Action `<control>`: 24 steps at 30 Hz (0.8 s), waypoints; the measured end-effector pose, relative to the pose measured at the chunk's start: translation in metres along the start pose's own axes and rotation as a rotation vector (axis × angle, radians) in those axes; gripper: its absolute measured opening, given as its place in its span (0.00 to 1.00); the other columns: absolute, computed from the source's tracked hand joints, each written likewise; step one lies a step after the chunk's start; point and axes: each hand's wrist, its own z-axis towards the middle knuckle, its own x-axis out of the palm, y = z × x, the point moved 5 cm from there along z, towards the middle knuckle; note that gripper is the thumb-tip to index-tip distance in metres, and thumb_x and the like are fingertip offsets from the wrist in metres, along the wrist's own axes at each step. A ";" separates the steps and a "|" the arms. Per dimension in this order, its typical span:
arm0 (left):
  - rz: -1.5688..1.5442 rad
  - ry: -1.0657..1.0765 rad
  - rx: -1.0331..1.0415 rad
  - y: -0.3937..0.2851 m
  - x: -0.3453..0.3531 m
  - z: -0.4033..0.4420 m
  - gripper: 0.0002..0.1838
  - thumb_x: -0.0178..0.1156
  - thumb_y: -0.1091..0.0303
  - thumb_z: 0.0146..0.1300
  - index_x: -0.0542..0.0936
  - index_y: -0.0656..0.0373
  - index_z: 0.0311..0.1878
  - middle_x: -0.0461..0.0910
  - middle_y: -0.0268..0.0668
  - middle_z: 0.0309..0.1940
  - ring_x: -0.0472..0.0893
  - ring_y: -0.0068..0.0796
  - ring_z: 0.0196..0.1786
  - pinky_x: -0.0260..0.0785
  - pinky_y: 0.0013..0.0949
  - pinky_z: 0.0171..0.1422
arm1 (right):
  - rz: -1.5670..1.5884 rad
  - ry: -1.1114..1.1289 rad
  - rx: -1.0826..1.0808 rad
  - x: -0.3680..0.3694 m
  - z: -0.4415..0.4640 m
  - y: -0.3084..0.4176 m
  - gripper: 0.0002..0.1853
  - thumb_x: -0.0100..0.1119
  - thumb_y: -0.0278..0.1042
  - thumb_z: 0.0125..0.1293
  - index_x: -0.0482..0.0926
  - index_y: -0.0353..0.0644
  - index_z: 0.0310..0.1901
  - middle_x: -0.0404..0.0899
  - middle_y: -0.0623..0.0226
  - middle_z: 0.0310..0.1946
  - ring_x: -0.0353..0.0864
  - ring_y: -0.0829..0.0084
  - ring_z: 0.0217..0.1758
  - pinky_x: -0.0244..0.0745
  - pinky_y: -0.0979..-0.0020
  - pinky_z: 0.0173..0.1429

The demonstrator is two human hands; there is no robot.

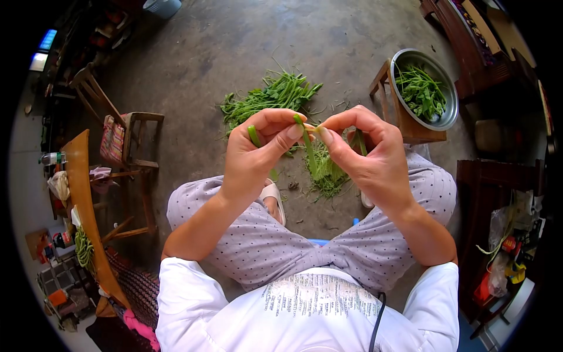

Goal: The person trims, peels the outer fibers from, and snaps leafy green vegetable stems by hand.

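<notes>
In the head view, my left hand (264,141) pinches a green vegetable stem (309,149) between thumb and forefinger, with a bit of green stalk (254,136) also showing between its fingers. Close beside it, my right hand (369,149) is closed in a pinch at the same stem, and a darker green leafy piece (358,142) hangs by its fingers. Both hands are raised over my lap. Below them on the floor lies a heap of thin green trimmings (326,173). Farther out is a larger pile of leafy green stalks (272,97).
A metal basin (450,111) holding greens stands on a wooden stool (423,136) at right. To the left are a wooden chair (141,117) and a wooden table edge (82,176). Dark wooden furniture (469,182) stands at right, and a bucket (163,7) at the far end.
</notes>
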 end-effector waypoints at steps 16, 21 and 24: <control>-0.248 -0.113 -0.199 -0.006 -0.028 0.010 0.11 0.59 0.66 0.68 0.76 0.56 0.51 0.82 0.35 0.42 0.81 0.21 0.47 0.53 0.13 0.19 | 0.131 0.360 0.051 0.003 -0.012 -0.008 0.04 0.58 0.26 0.63 0.79 0.39 0.39 0.71 0.82 0.21 0.56 0.92 0.20 0.50 0.81 0.23; -0.202 -0.141 -0.142 -0.012 -0.042 0.015 0.11 0.58 0.65 0.68 0.77 0.56 0.51 0.81 0.33 0.43 0.81 0.20 0.48 0.54 0.13 0.18 | 0.040 0.546 0.090 0.009 -0.021 -0.015 0.05 0.58 0.27 0.63 0.76 0.38 0.39 0.71 0.76 0.20 0.59 0.88 0.20 0.56 0.79 0.24; -0.230 -0.126 -0.098 -0.017 -0.048 0.018 0.10 0.58 0.66 0.69 0.77 0.56 0.51 0.81 0.33 0.43 0.81 0.20 0.48 0.54 0.13 0.18 | -0.040 0.637 0.121 0.012 -0.027 -0.024 0.05 0.59 0.26 0.61 0.75 0.37 0.38 0.73 0.70 0.20 0.65 0.82 0.20 0.61 0.75 0.25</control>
